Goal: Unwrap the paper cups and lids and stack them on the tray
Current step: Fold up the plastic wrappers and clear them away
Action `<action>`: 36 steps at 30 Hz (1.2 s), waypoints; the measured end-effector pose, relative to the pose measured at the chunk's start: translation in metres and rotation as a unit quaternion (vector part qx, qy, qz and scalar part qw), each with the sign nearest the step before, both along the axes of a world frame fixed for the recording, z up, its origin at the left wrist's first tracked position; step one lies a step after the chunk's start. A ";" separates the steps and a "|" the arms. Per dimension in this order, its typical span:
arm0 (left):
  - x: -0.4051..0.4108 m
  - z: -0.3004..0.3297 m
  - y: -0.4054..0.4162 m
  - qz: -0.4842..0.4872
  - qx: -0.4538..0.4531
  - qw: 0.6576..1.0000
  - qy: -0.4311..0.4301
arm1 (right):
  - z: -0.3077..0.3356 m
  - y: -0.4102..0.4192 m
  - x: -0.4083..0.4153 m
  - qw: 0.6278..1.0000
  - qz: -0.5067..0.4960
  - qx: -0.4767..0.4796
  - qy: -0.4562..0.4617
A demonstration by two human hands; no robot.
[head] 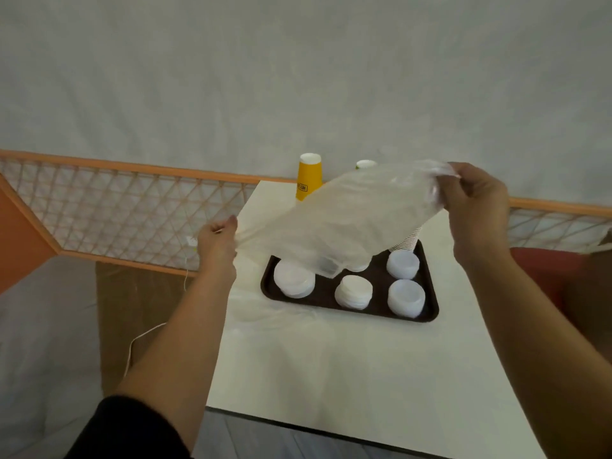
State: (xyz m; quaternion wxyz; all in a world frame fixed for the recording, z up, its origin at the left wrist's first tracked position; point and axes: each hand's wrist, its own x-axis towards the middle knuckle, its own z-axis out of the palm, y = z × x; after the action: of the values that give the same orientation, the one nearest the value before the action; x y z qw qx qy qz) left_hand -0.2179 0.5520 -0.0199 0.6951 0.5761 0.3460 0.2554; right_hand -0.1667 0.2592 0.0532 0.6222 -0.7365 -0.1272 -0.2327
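- Above the tray (pixel 430 313), toward twelve o'clock, we're stretching an empty clear plastic wrapper (pixel 337 223) between both hands.
- Our left hand (pixel 217 241), out at nine o'clock, pinches one end of the film; our right hand (pixel 477 200), up at two o'clock, has its fingers curled round the bunched other end.
- On the tray sit four white lid stacks (pixel 353 292) that we can see, with a sleeve of nested white cups (pixel 409 241) at its far right corner, partly hidden behind the film.
- A yellow cup stack (pixel 309 177) stands upside down at twelve o'clock; whether it's on the tray, we can't tell.
- More loose wrap (pixel 265 313) lies on the table (pixel 331 376) at the tray's left edge.
- We'd call this film feather-light, limp and slippery, likely to cling, so grip the gathered ends.
- Lid stacks look light and easily toppled; take them low, around the sides.
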 end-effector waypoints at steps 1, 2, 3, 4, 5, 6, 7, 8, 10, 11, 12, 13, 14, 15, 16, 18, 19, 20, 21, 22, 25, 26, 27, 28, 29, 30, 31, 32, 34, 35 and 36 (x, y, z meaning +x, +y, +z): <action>-0.002 0.003 -0.004 0.029 0.061 0.998 -0.007 | 0.004 -0.002 -0.002 1.000 0.001 -0.024 -0.013; -0.004 0.010 -0.011 0.026 0.126 0.991 -0.039 | 0.009 -0.001 -0.005 0.998 0.010 -0.065 -0.025; -0.005 0.022 -0.021 -0.022 0.189 0.979 -0.077 | 0.012 0.002 -0.008 0.992 0.021 -0.119 -0.032; -0.006 0.036 -0.034 -0.107 0.243 0.958 -0.106 | 0.015 0.007 -0.010 0.984 0.034 -0.172 -0.036; -0.007 0.051 -0.051 -0.204 0.291 0.927 -0.115 | 0.017 0.014 -0.012 0.974 0.050 -0.216 -0.037; -0.008 0.062 -0.068 -0.294 0.325 0.892 -0.109 | 0.018 0.021 -0.015 0.966 0.069 -0.245 -0.040; -0.007 0.070 -0.084 -0.362 0.342 0.861 -0.101 | 0.019 0.029 -0.018 0.961 0.084 -0.260 -0.046; -0.005 0.072 -0.097 -0.402 0.339 0.845 -0.098 | 0.021 0.036 -0.021 0.959 0.091 -0.263 -0.052; 0.002 0.065 -0.117 -0.423 0.309 0.845 -0.106 | 0.026 0.040 -0.024 0.963 0.093 -0.246 -0.053; 0.003 0.061 -0.124 -0.416 0.300 0.852 -0.103 | 0.028 0.038 -0.023 0.967 0.091 -0.233 -0.049; 0.005 0.055 -0.128 -0.414 0.287 0.859 -0.097 | 0.031 0.033 -0.021 0.971 0.086 -0.219 -0.043; 0.005 0.050 -0.130 -0.423 0.263 0.862 -0.094 | 0.034 0.026 -0.017 0.975 0.077 -0.205 -0.035; 0.007 0.046 -0.129 -0.439 0.238 0.861 -0.096 | 0.037 0.017 -0.014 0.980 0.067 -0.187 -0.027; 0.006 0.043 -0.126 -0.457 0.219 0.857 -0.096 | 0.038 0.008 -0.011 0.985 0.053 -0.164 -0.021; 0.007 0.040 -0.122 -0.476 0.208 0.849 -0.094 | 0.040 -0.002 -0.007 0.990 0.038 -0.137 -0.013; 0.007 0.039 -0.115 -0.499 0.210 0.837 -0.080 | 0.040 -0.020 0.002 0.996 0.003 -0.086 0.002; 0.006 0.040 -0.113 -0.502 0.218 0.834 -0.075 | 0.039 -0.028 0.007 0.998 -0.013 -0.064 0.015; 0.006 0.041 -0.111 -0.502 0.219 0.833 -0.080 | 0.038 -0.033 0.010 0.999 -0.014 -0.038 0.036; 0.006 0.043 -0.111 -0.503 0.211 0.833 -0.097 | 0.035 -0.038 0.015 0.998 -0.005 -0.008 0.065; 0.006 0.046 -0.113 -0.503 0.197 0.833 -0.121 | 0.030 -0.040 0.019 0.995 0.013 0.022 0.097; 0.009 0.059 -0.119 -0.479 0.161 0.835 -0.219 | 0.007 -0.038 0.027 0.979 0.058 0.055 0.190; 0.013 0.064 -0.120 -0.474 0.143 0.832 -0.252 | -0.001 -0.036 0.027 0.971 0.082 0.046 0.218; 0.015 0.068 -0.122 -0.471 0.125 0.827 -0.280 | -0.009 -0.032 0.024 0.963 0.114 0.026 0.242; 0.019 0.072 -0.123 -0.466 0.115 0.824 -0.301 | -0.015 -0.026 0.018 0.952 0.155 0.009 0.263; 0.022 0.076 -0.125 -0.454 0.108 0.829 -0.310 | -0.022 -0.019 0.012 0.938 0.196 -0.007 0.284; 0.024 0.079 -0.128 -0.433 0.099 0.840 -0.311 | -0.027 -0.012 0.005 0.923 0.232 -0.024 0.306; 0.025 0.081 -0.130 -0.407 0.086 0.855 -0.309 | -0.032 -0.007 -0.001 0.908 0.260 -0.050 0.324; 0.028 0.082 -0.131 -0.383 0.073 0.869 -0.305 | -0.035 -0.001 -0.008 0.894 0.286 -0.085 0.335; 0.031 0.081 -0.134 -0.353 0.065 0.888 -0.288 | -0.037 0.002 -0.012 0.887 0.302 -0.180 0.299; 0.032 0.080 -0.134 -0.350 0.071 0.892 -0.276 | -0.036 0.002 -0.011 0.902 0.283 -0.203 0.253; 0.032 0.079 -0.135 -0.351 0.083 0.895 -0.262 | -0.033 0.001 -0.008 0.927 0.262 -0.169 0.209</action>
State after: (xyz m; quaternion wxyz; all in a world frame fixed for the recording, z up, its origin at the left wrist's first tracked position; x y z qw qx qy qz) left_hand -0.1857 0.4174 0.0587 0.7544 0.6281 -0.0960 0.1648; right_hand -0.1751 0.2600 0.0202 0.5402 -0.8030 -0.2199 0.1227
